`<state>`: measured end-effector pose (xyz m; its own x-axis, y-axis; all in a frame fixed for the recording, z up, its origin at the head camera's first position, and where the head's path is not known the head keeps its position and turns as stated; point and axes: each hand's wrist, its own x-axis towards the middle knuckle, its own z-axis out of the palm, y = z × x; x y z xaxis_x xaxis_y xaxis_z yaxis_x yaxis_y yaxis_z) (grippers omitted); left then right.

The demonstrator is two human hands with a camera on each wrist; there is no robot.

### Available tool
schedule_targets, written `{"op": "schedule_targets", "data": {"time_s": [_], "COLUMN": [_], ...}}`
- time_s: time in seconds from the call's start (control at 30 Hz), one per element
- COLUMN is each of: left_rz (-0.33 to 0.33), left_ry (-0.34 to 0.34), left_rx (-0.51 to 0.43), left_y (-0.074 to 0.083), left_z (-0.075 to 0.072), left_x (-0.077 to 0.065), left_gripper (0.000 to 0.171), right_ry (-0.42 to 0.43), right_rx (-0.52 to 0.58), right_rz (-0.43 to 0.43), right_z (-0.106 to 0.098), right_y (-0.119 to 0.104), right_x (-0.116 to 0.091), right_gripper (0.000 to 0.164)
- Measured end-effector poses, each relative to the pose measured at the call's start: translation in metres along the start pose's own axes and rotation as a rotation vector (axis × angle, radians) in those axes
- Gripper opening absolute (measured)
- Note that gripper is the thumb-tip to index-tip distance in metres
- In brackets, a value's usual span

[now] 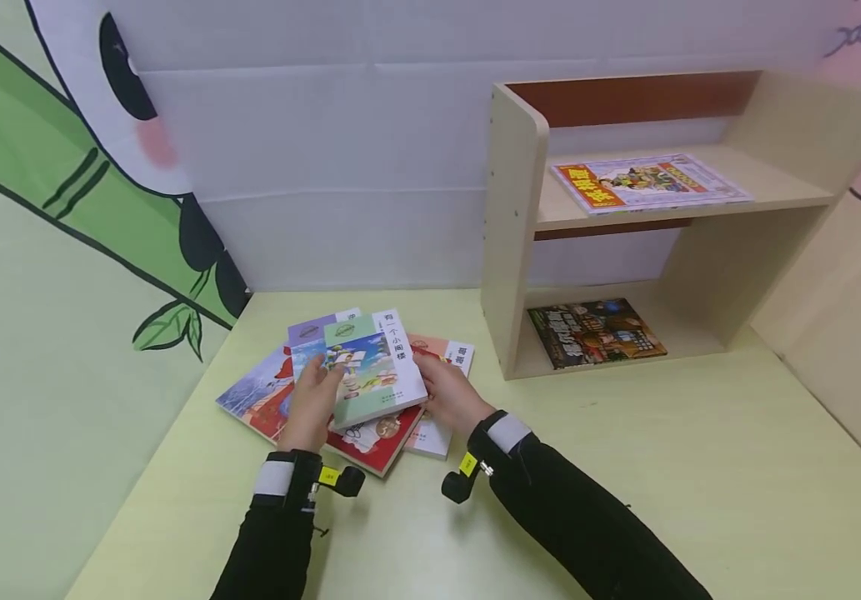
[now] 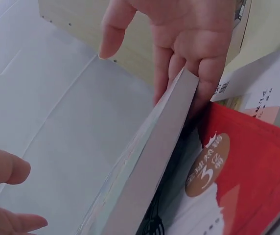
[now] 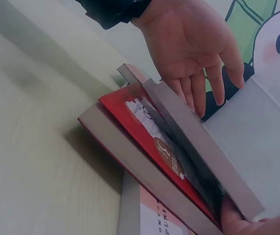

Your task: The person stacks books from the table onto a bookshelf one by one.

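Note:
A green-and-white picture-covered book (image 1: 366, 367) is tilted up off a loose pile, with a dark gap under it. My right hand (image 1: 451, 393) holds its right edge, fingers tucked behind and thumb off the cover. My left hand (image 1: 312, 408) is at the left edge with its fingers extended; in the right wrist view those fingers (image 3: 198, 95) reach behind the book. Beneath lies a red book (image 1: 392, 440). A blue-and-red book (image 1: 253, 392) and a purple one (image 1: 308, 331) stick out leftward, a pink-and-white book (image 1: 433, 437) rightward.
A two-tier wooden shelf (image 1: 516, 233) stands at the back right of the pale table (image 1: 588, 467). On its upper board lies a purple-bordered book (image 1: 655, 183), and on its lower board a dark-covered book (image 1: 595, 333). A printed cloth wall (image 1: 340, 167) rises behind the table.

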<state>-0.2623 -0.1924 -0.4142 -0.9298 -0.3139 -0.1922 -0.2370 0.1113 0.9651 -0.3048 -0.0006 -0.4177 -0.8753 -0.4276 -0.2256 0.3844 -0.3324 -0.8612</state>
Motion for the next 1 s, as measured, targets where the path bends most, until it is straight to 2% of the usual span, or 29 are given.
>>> {"op": "schedule_targets", "data": {"time_s": [0.17,0.33,0.4,0.6,0.77,0.9,1.0], "left_rz": [-0.015,-0.009,0.003,0.06,0.071,0.074,0.078], "left_ry": [-0.031,-0.052,-0.061,-0.097,-0.12,-0.15,-0.209], "left_rx": [-0.024,-0.023,-0.038,-0.084,-0.129,-0.169,-0.243], "left_y": [0.001,0.003,0.003,0.006,0.006,0.005,0.005], "left_z": [0.004,0.009,0.009,0.009,0.008,0.007,0.005], "left_x": [-0.009,-0.021,-0.025,-0.035,-0.037,-0.035,-0.032], "left_gripper": [0.07,0.063,0.06,0.06,0.063,0.067,0.072], "right_ry": [0.056,0.105,0.104,0.056,0.05,-0.041,-0.184], "right_rx": [0.06,-0.042,-0.094,-0.122,-0.144,-0.194,-0.282], "right_rz": [0.087,0.148,0.149,0.13,0.109,0.086,0.068], "right_z": [-0.002,-0.005,-0.008,-0.018,-0.028,-0.044,-0.058], "right_y": [-0.002,-0.003,-0.002,-0.001,-0.013,-0.031,-0.048], "right_x": [-0.003,-0.005,-0.006,-0.014,-0.027,-0.042,-0.058], "right_gripper": [0.048,0.051,0.052,0.049,0.051,0.055,0.06]}}
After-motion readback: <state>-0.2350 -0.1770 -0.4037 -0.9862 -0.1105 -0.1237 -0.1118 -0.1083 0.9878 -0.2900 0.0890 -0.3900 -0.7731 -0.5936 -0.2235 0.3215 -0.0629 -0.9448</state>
